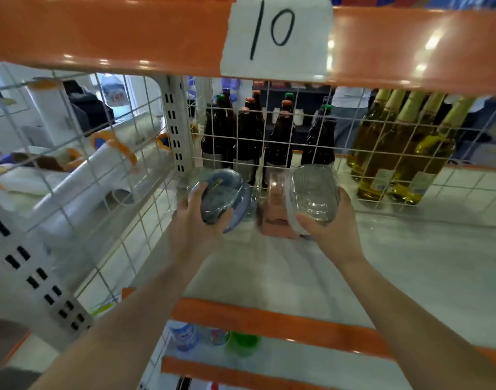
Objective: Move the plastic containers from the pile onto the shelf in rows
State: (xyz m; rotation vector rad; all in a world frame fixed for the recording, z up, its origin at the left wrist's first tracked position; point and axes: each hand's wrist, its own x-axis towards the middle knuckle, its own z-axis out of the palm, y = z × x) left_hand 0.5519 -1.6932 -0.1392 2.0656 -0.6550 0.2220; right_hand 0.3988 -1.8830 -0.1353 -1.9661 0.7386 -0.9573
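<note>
Two hands, two containers, at the shelf (409,249) back. Left hand (196,218) grips blue-lidded container (222,197); right hand (329,225), at 3 o'clock, grips clear container (311,192). Pink container (274,212) between, blurred. Dark bottles (246,136) behind mesh, count unclear.

Views: one only, head cam, wide-angle; no 2nd view, so no overlap.
Position: at the shelf front, just under the orange rail (106,29) w/ paper label "10" (277,35).
Facing: fwd and down into the shelf bay, toward the far wire grid (297,130).
Closeness: near; both forearms reach in from the bottom edge.
Distortion: edges bow; left upright (30,277) leans.
</note>
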